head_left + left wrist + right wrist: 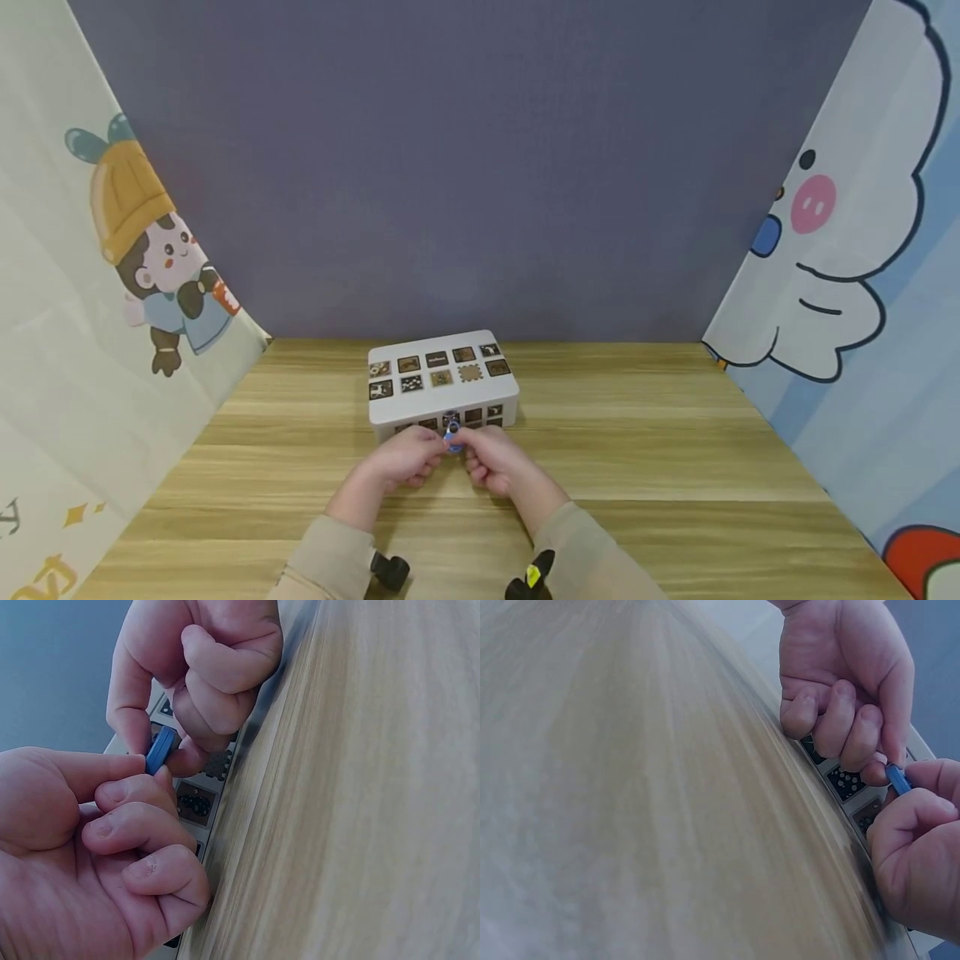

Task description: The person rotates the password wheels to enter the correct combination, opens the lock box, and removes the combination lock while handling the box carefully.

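A white tin box (442, 400) with rows of small dark printed pictures on its lid and front stands on the wooden table, lid down. At the middle of its front is a small blue padlock (453, 438), its shackle up by the metal latch (451, 417). My left hand (408, 457) pinches the padlock's left side between thumb and index finger. From the other side my right hand (497, 458) pinches it the same way. Both wrist views show the blue body (160, 750) between the fingertips, which cover part of it. The other fingers of both hands are curled in.
The wooden table (637, 433) extends to both sides of the box. A dark grey panel (480, 167) rises behind it. Printed cartoon cloths hang at the left (60, 333) and right (847, 333). Black wrist devices sit at both sleeves.
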{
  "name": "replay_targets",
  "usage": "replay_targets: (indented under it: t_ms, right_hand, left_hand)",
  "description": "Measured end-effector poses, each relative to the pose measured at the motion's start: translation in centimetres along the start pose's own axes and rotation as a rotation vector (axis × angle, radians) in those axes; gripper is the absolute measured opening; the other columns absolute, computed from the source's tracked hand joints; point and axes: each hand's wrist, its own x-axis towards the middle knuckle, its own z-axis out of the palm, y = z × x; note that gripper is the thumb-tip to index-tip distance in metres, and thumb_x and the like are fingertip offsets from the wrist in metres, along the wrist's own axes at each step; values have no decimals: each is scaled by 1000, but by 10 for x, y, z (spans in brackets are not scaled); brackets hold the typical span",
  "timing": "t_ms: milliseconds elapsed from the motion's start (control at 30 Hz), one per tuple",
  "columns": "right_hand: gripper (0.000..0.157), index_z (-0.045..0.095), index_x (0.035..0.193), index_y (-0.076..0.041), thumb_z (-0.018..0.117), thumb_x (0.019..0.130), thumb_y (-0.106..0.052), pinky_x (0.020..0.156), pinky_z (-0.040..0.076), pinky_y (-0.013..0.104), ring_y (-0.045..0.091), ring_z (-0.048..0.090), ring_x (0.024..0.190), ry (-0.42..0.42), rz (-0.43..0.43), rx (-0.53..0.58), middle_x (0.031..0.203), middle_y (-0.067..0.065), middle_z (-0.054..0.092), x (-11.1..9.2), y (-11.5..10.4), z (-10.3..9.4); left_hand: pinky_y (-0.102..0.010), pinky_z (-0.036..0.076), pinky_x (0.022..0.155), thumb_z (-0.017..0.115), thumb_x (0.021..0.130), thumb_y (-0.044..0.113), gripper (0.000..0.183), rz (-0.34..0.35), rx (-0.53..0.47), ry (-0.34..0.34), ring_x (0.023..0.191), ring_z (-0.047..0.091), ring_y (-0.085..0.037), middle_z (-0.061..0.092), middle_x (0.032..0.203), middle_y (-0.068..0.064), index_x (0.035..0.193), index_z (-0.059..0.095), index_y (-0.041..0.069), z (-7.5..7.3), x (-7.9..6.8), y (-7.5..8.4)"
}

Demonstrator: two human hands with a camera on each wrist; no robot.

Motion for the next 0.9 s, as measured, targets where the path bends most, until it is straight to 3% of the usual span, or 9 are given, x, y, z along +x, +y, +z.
replay_targets:
  t_ms: [300,700,900]
  right_hand:
    - [8,63,81,-8,70,83,-11,41,22,13,2,30,48,6,-1,-6,56,-9,36,-1,-2,0]
    - [12,59,78,-10,68,85,-13,40,21,14,1,29,47,10,-8,-32,55,-10,34,-1,-2,2]
    - [15,55,76,-12,67,86,-14,41,21,14,1,28,47,16,-15,-40,55,-9,33,-2,-2,4]
  left_hand:
    - [-21,26,46,51,102,15,22,-6,-7,3,50,30,-8,40,62,4,82,53,6,-2,3,-1]
    - [-21,25,46,50,103,16,26,-10,-9,-8,49,30,-8,38,61,6,77,50,11,-1,1,0]
    - [-21,25,45,51,103,15,24,-6,-13,-2,49,29,-8,38,61,5,81,51,8,-1,2,-1]
